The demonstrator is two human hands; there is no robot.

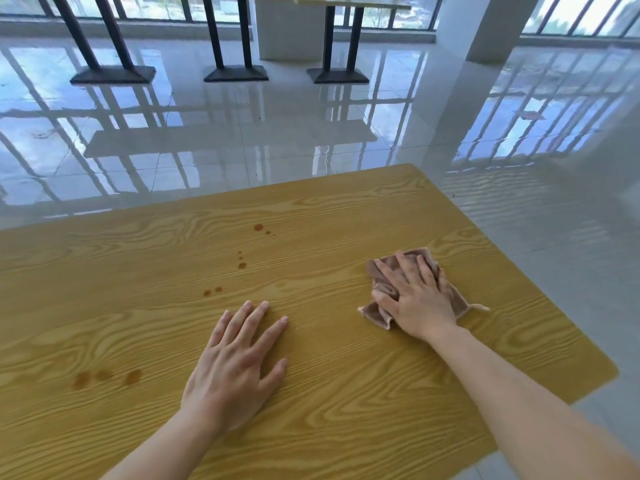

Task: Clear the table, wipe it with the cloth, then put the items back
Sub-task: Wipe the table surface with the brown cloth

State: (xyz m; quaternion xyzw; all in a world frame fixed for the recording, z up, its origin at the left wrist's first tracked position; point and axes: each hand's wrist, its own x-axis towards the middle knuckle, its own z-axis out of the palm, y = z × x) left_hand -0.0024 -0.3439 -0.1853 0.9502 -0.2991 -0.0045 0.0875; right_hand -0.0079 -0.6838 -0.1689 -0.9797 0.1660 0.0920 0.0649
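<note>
Canteen or dining hall, likely — wood-grain laminate table [329, 216], more pedestal-base tables [235, 73] in a row beyond, glossy tiled floor [242, 116], full-width windows [381, 15], white pillar [485, 26].

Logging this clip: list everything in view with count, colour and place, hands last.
table: one, yellow wood grain, foreground.
cloth: one, pinkish brown, on table's right part, under right hand.
stains: several, brown, table's middle and near left.
table pedestals: three, black, far floor.
pillars: two, white, far centre and right.
floor: one, glossy pale tile, around table.
left hand: one, flat on table, holding nothing.
right hand: one, pressing on cloth, fingers spread.
</note>
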